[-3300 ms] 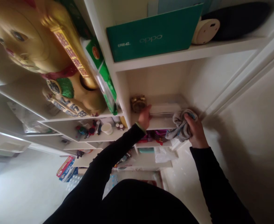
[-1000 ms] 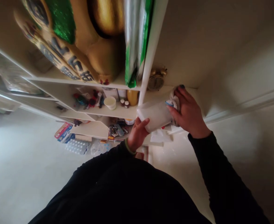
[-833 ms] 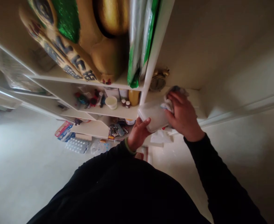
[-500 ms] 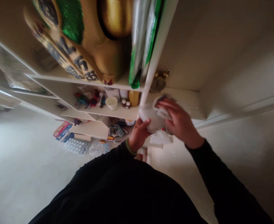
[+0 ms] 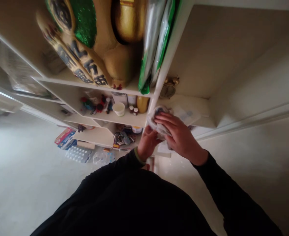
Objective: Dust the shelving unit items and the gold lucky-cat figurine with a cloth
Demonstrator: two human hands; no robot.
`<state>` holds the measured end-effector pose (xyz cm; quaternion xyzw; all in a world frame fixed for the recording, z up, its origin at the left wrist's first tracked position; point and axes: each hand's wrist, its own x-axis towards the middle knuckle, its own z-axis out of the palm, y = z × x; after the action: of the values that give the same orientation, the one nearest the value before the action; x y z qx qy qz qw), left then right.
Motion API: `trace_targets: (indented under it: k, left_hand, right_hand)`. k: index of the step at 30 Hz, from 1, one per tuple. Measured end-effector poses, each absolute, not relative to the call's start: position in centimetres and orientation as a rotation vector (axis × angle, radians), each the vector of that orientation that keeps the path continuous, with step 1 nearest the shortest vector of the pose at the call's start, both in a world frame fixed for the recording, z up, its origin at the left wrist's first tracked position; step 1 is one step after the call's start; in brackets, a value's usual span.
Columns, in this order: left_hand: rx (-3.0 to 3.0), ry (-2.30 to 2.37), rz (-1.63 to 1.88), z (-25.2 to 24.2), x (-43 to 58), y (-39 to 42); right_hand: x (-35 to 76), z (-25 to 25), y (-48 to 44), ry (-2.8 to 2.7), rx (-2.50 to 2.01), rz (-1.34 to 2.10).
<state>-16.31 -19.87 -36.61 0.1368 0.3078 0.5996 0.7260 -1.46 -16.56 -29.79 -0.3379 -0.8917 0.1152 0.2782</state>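
Observation:
My left hand [image 5: 146, 144] is closed at the edge of a translucent plastic container, which is now almost wholly covered by a cloth. The crumpled whitish cloth [image 5: 160, 129], with a dark patch on it, lies under the fingers of my right hand [image 5: 180, 136]. That hand presses the cloth against the container, its fingers bent over the top. Both hands are close together in front of the upright edge of a white shelf unit [image 5: 170, 55].
Above left stands a large gold cat figure [image 5: 110, 55] beside green-edged plastic packets [image 5: 156, 46]. Lower shelves hold a white cup [image 5: 118, 108], small bottles and loose items. A brass alarm clock [image 5: 168, 88] sits right of the divider. Pill packs [image 5: 78, 154] lie lower left.
My right hand and the cloth have moved left and slightly down across the container, covering it. My left hand stays nearly in place, holding the container.

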Motion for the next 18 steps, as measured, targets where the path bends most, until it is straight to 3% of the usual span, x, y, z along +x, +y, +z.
trace_targets:
  k: [8,18]
  left_hand:
    - [0.328,0.676,1.293,-35.5,-16.4,-19.9]
    - [0.273,0.68,1.353,-36.7,-15.9,-19.9]
  right_hand:
    - [5.3,-31.3,-10.5,-2.108,-1.247,0.029]
    - [-3.1,-32.3,-19.6,-2.1,-0.916,0.193]
